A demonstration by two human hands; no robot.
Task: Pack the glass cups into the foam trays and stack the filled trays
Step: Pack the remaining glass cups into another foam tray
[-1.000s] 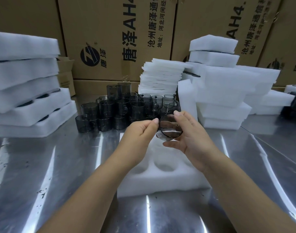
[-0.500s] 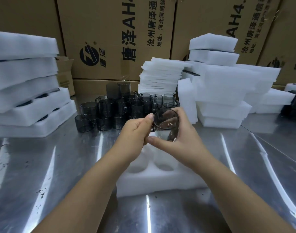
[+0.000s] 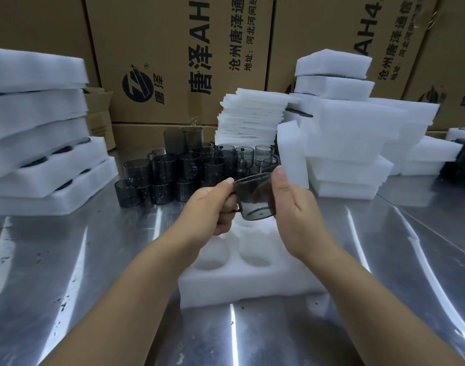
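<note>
L hand [image 3: 212, 207] pinches glass cup [image 3: 255, 204] by handle, R hand [image 3: 297, 212] wraps body; lower upright into foam tray [image 3: 252, 286] pocket just below hands.

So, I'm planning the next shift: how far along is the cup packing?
Done: a stack of filled trays sits at the left, dark cups showing between layers. In hand: the left hand and right hand hold one glass cup above the foam tray, whose visible pockets are empty. Left: a large cluster of loose cups waits behind it.
</note>
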